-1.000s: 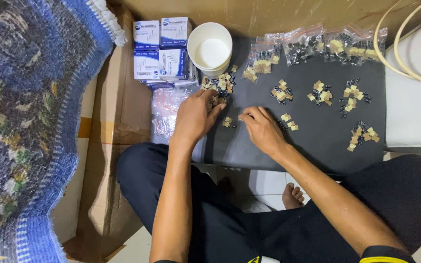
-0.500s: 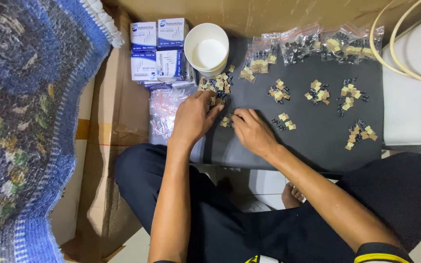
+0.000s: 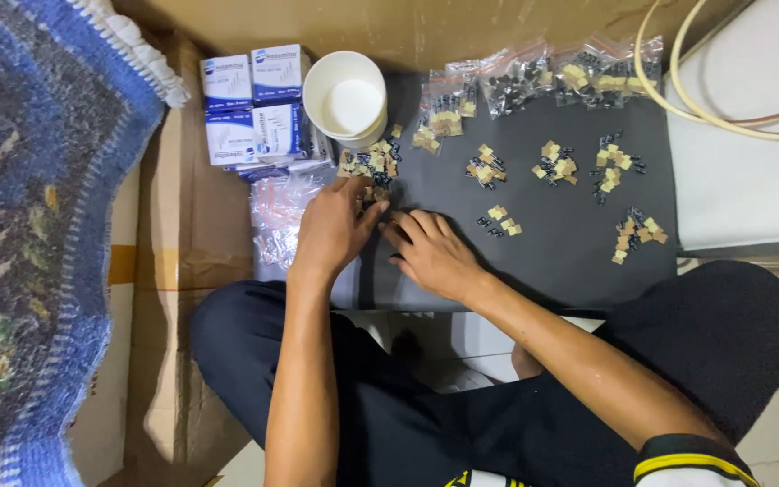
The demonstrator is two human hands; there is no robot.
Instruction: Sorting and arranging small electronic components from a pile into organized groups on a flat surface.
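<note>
Resting on the dark mat [image 3: 543, 261], both hands met at a pile of small parts [image 3: 370, 165]; left hand [image 3: 334, 227] and right hand [image 3: 430, 252] had fingers loosely spread, whether pinching anything I could not tell.

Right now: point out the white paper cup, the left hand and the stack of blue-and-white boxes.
white paper cup [image 3: 346, 101]: head view, on its inside bottom.
left hand [image 3: 331, 225]: head view, on the back of the hand.
blue-and-white boxes [image 3: 254, 104]: head view, on the stack's top faces.
</note>
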